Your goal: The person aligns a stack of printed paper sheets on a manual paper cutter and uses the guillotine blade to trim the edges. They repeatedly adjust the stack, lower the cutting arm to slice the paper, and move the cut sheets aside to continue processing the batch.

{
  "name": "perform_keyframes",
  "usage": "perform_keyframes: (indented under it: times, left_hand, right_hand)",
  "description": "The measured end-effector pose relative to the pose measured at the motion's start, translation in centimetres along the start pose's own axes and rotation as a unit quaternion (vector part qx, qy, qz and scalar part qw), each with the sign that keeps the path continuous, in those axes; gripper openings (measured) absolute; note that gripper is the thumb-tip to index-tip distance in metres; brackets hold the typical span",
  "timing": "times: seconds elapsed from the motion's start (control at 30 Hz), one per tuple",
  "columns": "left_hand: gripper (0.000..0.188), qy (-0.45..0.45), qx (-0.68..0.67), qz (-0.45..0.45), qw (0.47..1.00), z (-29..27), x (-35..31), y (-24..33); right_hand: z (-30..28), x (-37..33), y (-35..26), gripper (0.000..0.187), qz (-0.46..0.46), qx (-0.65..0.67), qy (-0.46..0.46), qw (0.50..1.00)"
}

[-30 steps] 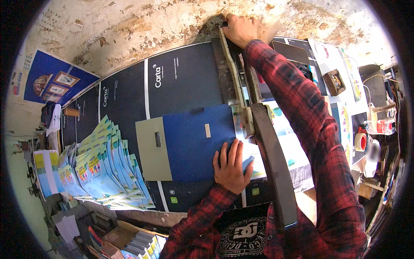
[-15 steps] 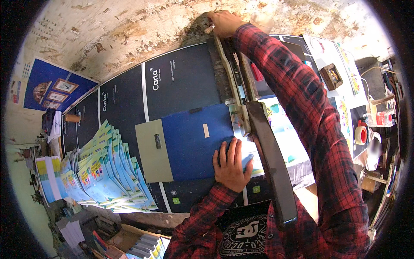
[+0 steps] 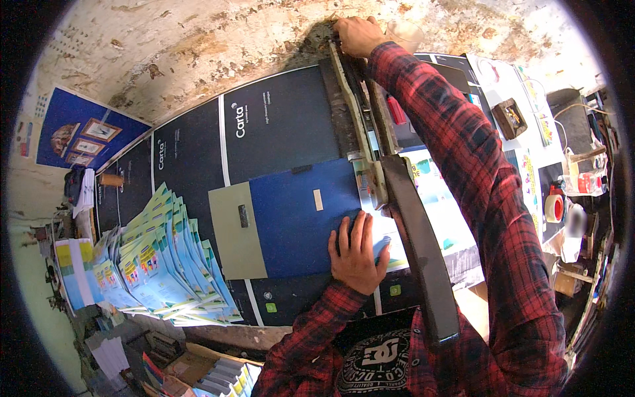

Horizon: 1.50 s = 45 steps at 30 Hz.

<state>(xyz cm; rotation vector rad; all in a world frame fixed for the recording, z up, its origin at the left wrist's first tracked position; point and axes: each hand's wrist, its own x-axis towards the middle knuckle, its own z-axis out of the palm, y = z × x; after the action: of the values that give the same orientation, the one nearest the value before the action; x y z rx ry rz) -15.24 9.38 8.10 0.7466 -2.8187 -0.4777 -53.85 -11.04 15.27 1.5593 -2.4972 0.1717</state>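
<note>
My left hand (image 3: 358, 255) lies flat with fingers spread, at the near right corner of a blue board (image 3: 291, 221). Under its fingers and thumb is a pale printed sheet (image 3: 390, 235). The blue board has an olive-green end panel (image 3: 238, 231). At the far wall, my right hand (image 3: 360, 36) is curled round the far end of a long metal bar (image 3: 360, 122); its fingertips are partly hidden. A broad dark lever (image 3: 423, 251) runs from the bar toward my body, beside the left hand. The sheet passes beneath the lever.
Fanned printed booklets (image 3: 159, 255) are piled at the left on a black-covered table (image 3: 192, 159). A small wooden box (image 3: 508, 119) and a tape roll (image 3: 553, 208) are at the right. A stained wall (image 3: 218, 40) borders the far side; a carton of booklets (image 3: 221, 377) stands below left.
My right hand has shifted slightly to the right with the end of the metal bar. The dark lever has also moved a little right. My left hand stays in place on the sheet and board.
</note>
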Motion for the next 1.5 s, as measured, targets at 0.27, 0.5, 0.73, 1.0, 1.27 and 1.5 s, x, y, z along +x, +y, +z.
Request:
perform_keyframes:
  times: [0.27, 0.5, 0.73, 1.0, 1.27, 1.5]
  left_hand:
    - [0.08, -0.004, -0.007, -0.002, 1.0, -0.1, 0.0, -0.1]
    - [0.077, 0.004, -0.026, -0.008, 1.0, -0.4, 0.1, 0.2]
    - [0.077, 0.011, -0.042, -0.009, 0.999, -0.2, 0.2, 0.1]
    - [0.078, 0.004, -0.045, -0.01, 0.999, -0.5, 0.3, 0.3]
    - [0.078, 0.014, -0.032, -0.012, 0.999, -0.3, 0.1, 0.1]
    - [0.078, 0.012, -0.034, -0.011, 0.999, -0.4, 0.2, 0.3]
  right_hand:
    - [-0.5, 0.3, -0.8, 0.02, -0.033, -0.05, -0.002, 0.998]
    - [-0.8, -0.6, -0.7, 0.019, -0.057, -0.034, 0.054, 0.996]
    - [-1.1, -0.1, -1.0, 0.038, -0.049, -0.034, 0.03, 0.998]
    - [0.2, 0.1, -1.3, 0.047, -0.073, -0.001, 0.084, 0.994]
    - [-1.5, -0.2, -1.4, 0.044, -0.059, 0.005, -0.037, 0.998]
    - [-1.1, 1.0, 0.3, 0.043, -0.053, 0.066, -0.08, 0.993]
